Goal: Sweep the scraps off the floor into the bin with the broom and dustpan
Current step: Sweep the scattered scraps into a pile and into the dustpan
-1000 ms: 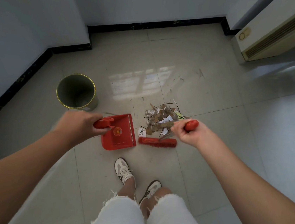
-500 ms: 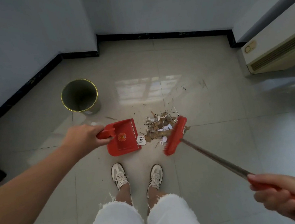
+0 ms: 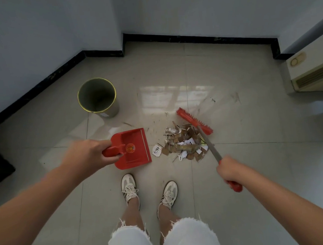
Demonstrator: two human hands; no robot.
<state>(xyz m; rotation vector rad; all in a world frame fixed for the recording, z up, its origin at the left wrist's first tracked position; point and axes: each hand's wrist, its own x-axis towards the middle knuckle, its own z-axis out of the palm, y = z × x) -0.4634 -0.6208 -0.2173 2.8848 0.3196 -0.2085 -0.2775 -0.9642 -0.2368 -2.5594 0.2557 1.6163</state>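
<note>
Two white shoes (image 3: 129, 188) near scraps (image 3: 183, 142), bin (image 3: 93, 94) beyond dustpan (image 3: 135, 145)

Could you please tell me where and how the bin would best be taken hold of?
Grip the bin by its near rim, from above: it stands upright, mouth open, with no handles showing, so fingers could hook inside, thumb outside. The wall is behind it, so come from the person's side.

Scraps (image 3: 183, 143) btwn dustpan (image 3: 132, 148) (left) & broom head (image 3: 194, 121); bin (image 3: 97, 97) behind dustpan.
</note>
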